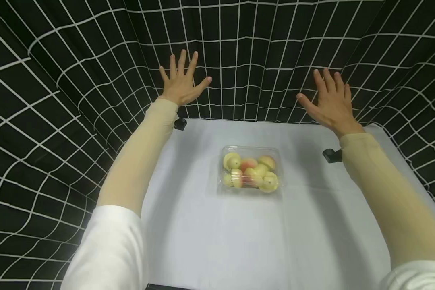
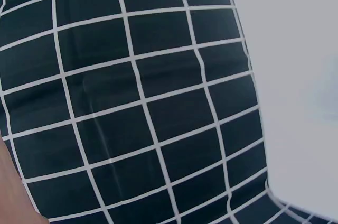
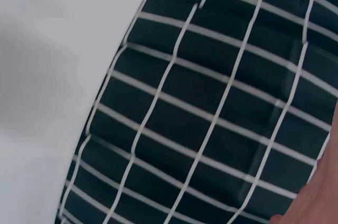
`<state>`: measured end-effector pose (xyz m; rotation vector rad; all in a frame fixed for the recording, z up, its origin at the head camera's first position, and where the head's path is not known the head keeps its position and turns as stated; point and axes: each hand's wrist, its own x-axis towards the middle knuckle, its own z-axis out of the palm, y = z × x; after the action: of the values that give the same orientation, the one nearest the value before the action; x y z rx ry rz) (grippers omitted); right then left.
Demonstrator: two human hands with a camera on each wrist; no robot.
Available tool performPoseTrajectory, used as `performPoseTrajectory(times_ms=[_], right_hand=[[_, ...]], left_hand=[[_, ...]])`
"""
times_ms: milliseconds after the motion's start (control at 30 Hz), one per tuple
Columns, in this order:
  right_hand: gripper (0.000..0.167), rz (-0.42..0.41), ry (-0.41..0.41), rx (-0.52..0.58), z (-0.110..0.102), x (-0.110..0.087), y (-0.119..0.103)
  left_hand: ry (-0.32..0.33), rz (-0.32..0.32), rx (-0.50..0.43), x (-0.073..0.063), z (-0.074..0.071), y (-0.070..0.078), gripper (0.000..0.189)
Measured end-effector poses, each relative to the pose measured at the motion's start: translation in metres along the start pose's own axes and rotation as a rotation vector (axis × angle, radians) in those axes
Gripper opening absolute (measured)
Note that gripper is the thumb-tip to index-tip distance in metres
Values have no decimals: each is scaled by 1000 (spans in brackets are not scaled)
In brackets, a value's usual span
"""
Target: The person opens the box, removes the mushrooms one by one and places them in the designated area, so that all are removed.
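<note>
My left hand (image 1: pixel 181 85) is held up past the far left part of the table, its fingers straight and spread, holding nothing. On the other side my right hand (image 1: pixel 332 104) is raised in the same way, fingers straight and thumb out to the left. Between the two arms, a clear plastic box (image 1: pixel 251 150) lies on the table with several yellow and reddish fruits (image 1: pixel 254 174) inside. Neither hand touches the box. The wrist views catch only an edge of the left hand (image 2: pixel 15 195) and of the right hand (image 3: pixel 311 195).
A white cloth covers the table (image 1: pixel 217 241). Black curtains with a white grid (image 1: pixel 235 60) stand behind it and along both sides. Small black devices sit at the left wrist (image 1: pixel 180 124) and the right wrist (image 1: pixel 332 156).
</note>
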<state>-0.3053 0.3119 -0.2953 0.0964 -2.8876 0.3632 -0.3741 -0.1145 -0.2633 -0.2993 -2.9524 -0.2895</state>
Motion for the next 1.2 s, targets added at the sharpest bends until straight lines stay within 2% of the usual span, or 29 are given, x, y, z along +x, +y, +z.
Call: performPoseTrajectory(times_ms=[100,167,300,467,567,667,933,1133,1200], right_hand=[[86,-41,16,38,7,-7,-5],[82,-76,9,94,11,-11,-10],[75,-155,-36,236,17,-29,-23],[74,-184,-153,372,17,-64,-36],[76,-174,-212,407,19,-86,-39],[77,-174,-243,421,25,-105,-40],[81,-166,-304,449,48,-137,-32],[86,-141,-351,483,66,-161,-22],[92,-125,-374,499,72,-167,-20]], left_hand=[[-33,39,-34,-10,5,-6,96],[-78,59,-70,-18,9,-11,96],[-180,94,-210,-43,19,-19,91],[-249,118,-500,-77,45,-17,74],[-263,119,-677,-96,67,-11,60],[-286,108,-880,-112,90,-4,53],[-368,19,-1449,-143,148,3,62],[-329,-92,-1874,-159,188,13,67],[-321,-117,-1964,-164,197,15,69]])
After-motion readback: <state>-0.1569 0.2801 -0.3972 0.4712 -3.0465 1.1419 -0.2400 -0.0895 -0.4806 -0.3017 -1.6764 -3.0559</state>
